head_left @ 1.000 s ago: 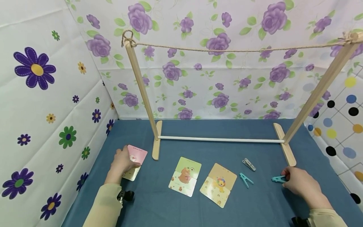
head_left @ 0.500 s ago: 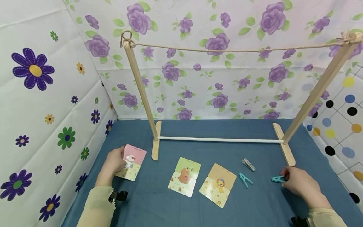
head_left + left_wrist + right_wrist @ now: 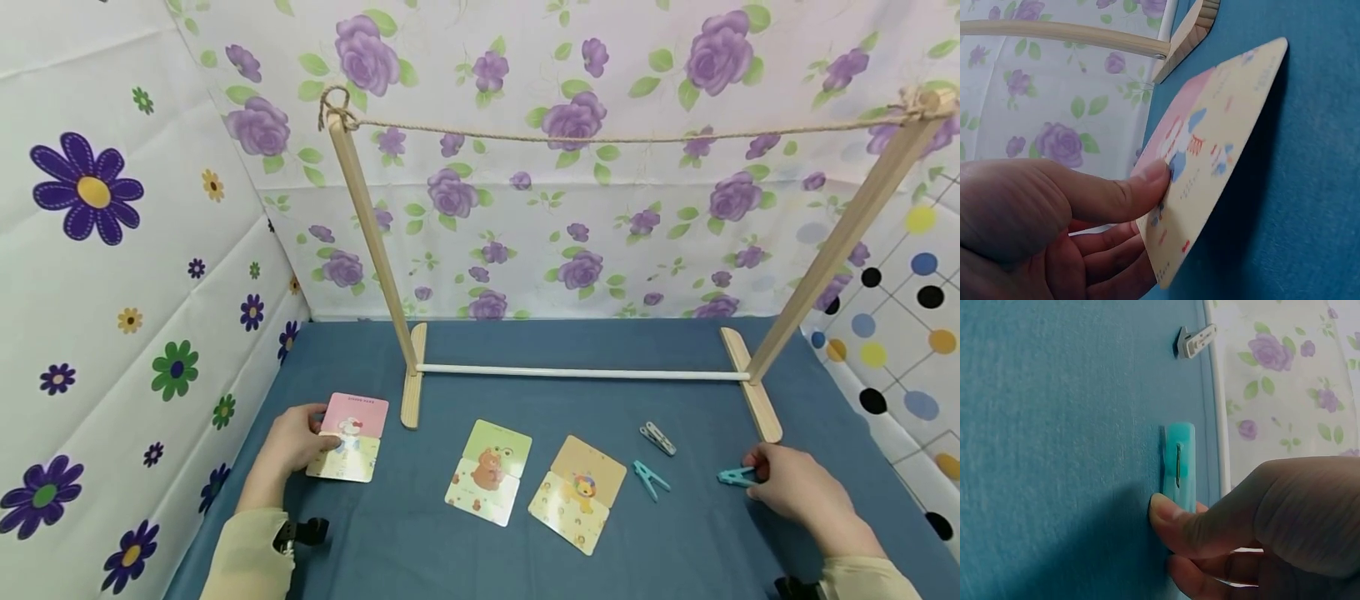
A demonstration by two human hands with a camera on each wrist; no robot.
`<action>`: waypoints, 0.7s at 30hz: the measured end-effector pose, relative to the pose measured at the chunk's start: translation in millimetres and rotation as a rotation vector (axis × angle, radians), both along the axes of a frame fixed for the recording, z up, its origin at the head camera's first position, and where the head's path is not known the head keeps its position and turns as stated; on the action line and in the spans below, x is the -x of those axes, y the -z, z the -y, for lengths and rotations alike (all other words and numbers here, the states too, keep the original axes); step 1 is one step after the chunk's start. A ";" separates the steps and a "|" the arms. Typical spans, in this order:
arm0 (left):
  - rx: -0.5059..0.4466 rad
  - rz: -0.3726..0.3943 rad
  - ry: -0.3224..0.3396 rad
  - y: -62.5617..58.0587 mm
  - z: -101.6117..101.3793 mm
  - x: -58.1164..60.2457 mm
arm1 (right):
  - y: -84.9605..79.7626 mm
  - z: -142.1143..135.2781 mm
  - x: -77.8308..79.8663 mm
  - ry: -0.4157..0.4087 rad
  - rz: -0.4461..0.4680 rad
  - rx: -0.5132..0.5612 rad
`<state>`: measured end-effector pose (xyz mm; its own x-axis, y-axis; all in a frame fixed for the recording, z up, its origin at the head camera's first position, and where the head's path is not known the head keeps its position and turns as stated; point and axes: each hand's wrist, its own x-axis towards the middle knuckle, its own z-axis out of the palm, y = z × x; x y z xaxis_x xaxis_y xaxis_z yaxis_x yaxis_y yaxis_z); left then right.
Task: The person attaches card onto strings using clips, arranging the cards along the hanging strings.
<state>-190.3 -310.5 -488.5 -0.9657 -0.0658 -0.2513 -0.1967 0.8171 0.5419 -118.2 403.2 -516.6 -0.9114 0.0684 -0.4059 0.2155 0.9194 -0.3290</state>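
Left grip (image 3: 291, 440) is closed to the thickness of the pink-topped card (image 3: 352, 435), thumb on its printed face and fingers behind, at the card's left side. This card is near the left edge of the worktop (image 3: 420, 542); the left wrist view shows it tilted, with a shadow beneath, and I cannot tell whether any part touches the cloth.

Just right of it, toward the far edge, sits the left foot (image 3: 410, 402) of a wooden stand, its left post (image 3: 369, 229) rising from it. A white rod (image 3: 585, 372) runs along the far part of the worktop to the right foot (image 3: 761, 408), and a thin cord (image 3: 600, 139) spans the tops of left post and right post (image 3: 847, 242).

In front of the rod, around the middle of the worktop, the green-topped card (image 3: 489, 473) lies flat; just beside it is the orange-topped card (image 3: 577, 493), turned at a slant. Right of that lie a loose turquoise clothespin (image 3: 643, 473) and, slightly farther back, a grey clothespin (image 3: 658, 438).

Toward the right edge, just in front of the right foot, the right grip (image 3: 802, 492) pinches a second turquoise clothespin (image 3: 735, 476) between thumb and fingers, its spring end pointing left.
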 end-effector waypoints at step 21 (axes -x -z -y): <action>-0.164 -0.018 -0.051 7.4 7.8 -23.7 | -3.9 3.1 1.3 -0.044 -0.126 0.047</action>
<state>-166.7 -318.4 -496.0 -0.9666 -0.0746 -0.2451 -0.2246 0.7068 0.6708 -119.6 400.2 -512.7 -0.9569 0.0104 -0.2902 0.1294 0.9099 -0.3941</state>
